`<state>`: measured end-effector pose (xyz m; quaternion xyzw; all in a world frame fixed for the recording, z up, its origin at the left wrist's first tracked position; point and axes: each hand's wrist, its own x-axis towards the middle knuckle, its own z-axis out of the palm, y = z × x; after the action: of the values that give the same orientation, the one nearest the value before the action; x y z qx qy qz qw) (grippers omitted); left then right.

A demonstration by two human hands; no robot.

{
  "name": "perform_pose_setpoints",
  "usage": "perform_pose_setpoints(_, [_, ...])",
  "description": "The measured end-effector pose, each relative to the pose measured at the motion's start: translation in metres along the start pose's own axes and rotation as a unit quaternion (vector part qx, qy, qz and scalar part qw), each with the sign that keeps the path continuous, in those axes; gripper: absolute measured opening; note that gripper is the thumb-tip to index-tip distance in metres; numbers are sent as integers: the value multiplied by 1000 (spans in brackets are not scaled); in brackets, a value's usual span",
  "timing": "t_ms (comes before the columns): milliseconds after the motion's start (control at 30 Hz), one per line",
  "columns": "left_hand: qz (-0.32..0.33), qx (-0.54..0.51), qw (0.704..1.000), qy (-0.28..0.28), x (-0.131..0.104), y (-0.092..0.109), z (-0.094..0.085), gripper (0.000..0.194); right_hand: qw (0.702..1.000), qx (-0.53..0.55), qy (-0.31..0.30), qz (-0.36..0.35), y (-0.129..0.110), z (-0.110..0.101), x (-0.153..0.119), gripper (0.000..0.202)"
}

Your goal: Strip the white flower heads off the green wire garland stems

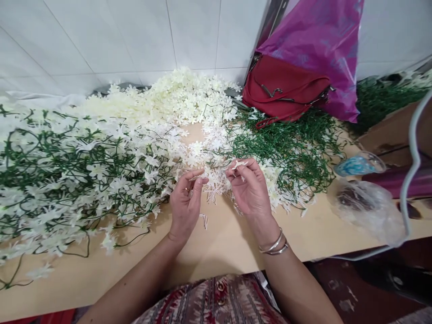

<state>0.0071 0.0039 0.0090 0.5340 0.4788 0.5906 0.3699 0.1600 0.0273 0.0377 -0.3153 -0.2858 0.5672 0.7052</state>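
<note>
A small white piece (240, 164) sits pinched between the thumb and fingers of a worker's right hand (249, 192), two metal bangles (275, 245) at the wrist, as the left hand (184, 208) holds thumb and forefinger narrowly apart or touching, its grip on anything impossible to tell; between and beyond them lie thin white strands (213, 191) on a pale table (232, 256), with green-stemmed white flowers (97, 171) heaped at left, cream blossoms (189, 96) behind, green stems (286, 139) at right, and a red bag (286, 87) near the tiled wall (192, 36)
</note>
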Motion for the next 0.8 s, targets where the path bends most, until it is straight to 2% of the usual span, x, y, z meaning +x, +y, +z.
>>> perform_pose_setpoints(67, [2, 5, 1000, -8, -2, -1, 1, 24, 1000, -7, -5, 0, 1, 0, 0, 21])
perform_pose_setpoints(200, [0, 53, 998, -22, 2, -2, 3, 24, 990, -109, 10, -87, 4, -2, -1, 19])
perform_pose_setpoints(333, [68, 152, 985, -43, 24, 2, 8, 15, 965, -212, 35, -151, 3, -3, -4, 17])
perform_pose_setpoints(433, [132, 249, 956, -85, 45, 2, 15, 16, 961, -234, 45, -138, 0, -2, -5, 14])
perform_pose_setpoints(500, [152, 318, 930, -105, 58, -2, 22, 15, 965, -229, 45, -117, -2, -2, -5, 14])
perform_pose_setpoints(667, [117, 442, 881, -123, 74, -12, 35, 8, 964, -235, 52, -114, -1, -8, -2, 9])
perform_pose_setpoints(800, [100, 477, 862, -137, 77, -8, 35, 9, 969, -218, 53, -108, 0, -11, -1, 9])
